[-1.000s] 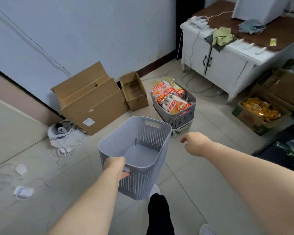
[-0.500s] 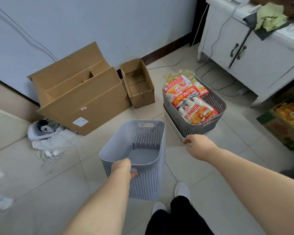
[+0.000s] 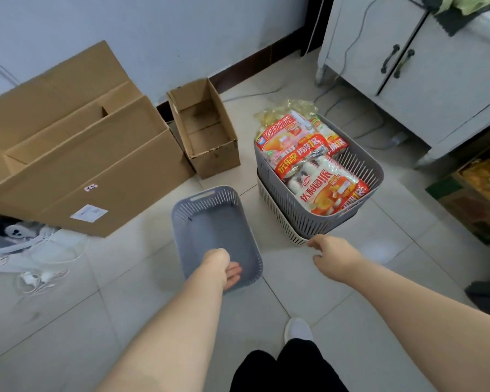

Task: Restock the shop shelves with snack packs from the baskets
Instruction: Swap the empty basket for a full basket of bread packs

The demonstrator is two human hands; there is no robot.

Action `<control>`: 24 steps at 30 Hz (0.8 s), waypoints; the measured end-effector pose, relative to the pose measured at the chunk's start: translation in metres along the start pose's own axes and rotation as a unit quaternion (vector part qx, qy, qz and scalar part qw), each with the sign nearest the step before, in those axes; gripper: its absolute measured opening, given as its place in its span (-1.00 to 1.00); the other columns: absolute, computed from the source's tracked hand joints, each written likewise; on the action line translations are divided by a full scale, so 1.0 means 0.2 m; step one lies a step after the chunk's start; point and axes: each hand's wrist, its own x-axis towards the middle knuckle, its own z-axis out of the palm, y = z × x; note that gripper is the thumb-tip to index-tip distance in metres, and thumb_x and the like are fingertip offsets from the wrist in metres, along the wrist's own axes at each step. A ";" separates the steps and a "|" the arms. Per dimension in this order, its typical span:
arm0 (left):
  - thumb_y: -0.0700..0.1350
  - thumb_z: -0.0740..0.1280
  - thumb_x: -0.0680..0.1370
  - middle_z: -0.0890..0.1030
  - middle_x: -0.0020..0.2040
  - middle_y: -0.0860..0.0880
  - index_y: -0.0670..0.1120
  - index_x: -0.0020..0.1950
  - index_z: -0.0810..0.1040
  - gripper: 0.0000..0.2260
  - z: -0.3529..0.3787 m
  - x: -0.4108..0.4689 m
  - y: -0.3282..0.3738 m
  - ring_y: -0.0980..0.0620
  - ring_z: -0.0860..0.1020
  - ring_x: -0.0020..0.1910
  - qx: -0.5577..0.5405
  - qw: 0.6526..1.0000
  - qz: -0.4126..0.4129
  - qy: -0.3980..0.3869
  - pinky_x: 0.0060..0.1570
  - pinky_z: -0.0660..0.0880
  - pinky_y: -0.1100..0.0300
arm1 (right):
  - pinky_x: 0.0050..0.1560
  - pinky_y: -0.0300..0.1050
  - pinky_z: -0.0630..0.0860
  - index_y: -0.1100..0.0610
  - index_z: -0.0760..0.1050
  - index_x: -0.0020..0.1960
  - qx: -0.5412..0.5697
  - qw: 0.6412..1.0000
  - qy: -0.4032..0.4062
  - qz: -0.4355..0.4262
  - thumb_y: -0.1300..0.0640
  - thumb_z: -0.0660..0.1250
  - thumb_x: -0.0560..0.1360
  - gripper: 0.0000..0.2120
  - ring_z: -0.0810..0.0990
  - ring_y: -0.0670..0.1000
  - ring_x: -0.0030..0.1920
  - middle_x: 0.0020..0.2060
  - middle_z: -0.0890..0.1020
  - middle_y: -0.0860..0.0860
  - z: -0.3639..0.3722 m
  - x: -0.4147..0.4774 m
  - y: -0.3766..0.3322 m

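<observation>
My left hand grips the near rim of an empty grey slotted basket, low over the tiled floor. To its right a darker grey basket filled with red and orange snack packs is nested on a white basket. My right hand hovers with loosely curled fingers just in front of the near corner of that stack, holding nothing. No shelves are in view.
A large cardboard box and a small open box stand by the wall at left. A white cabinet with cables beneath is at the back right. A carton of yellow packs sits at right. White clutter lies far left.
The empty basket has come down toward the floor beside the filled one. My right hand has moved forward to the corner of the stacked baskets, and my view has tipped downward.
</observation>
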 end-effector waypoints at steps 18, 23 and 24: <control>-0.21 0.24 0.63 0.55 0.26 -0.14 -0.20 0.39 0.44 -0.68 0.17 -0.57 1.00 -0.08 0.54 0.19 0.149 0.979 0.127 -0.056 0.01 0.47 0.03 | 0.22 0.00 0.50 0.14 0.29 0.43 0.159 0.968 0.077 0.179 0.22 0.23 0.51 -0.51 0.48 0.17 0.27 0.31 0.48 0.15 -0.59 -0.20 -0.16; -0.11 0.33 0.59 0.46 0.39 -0.10 -0.11 0.44 0.40 -0.58 0.30 -0.49 1.23 -0.09 0.46 0.32 0.209 0.964 0.155 -0.051 0.05 0.45 -0.01 | 0.25 -0.01 0.43 0.16 0.29 0.43 0.235 0.940 0.096 0.228 0.20 0.23 0.54 -0.53 0.45 0.18 0.32 0.35 0.44 0.16 -0.61 -0.11 -0.19; -0.10 0.34 0.58 0.45 0.41 -0.09 -0.11 0.44 0.40 -0.57 0.34 -0.47 1.27 -0.10 0.44 0.34 0.221 0.960 0.165 -0.047 0.10 0.45 -0.02 | 0.25 0.00 0.42 0.17 0.29 0.43 0.247 0.933 0.098 0.241 0.19 0.23 0.55 -0.54 0.44 0.19 0.32 0.36 0.43 0.16 -0.61 -0.07 -0.18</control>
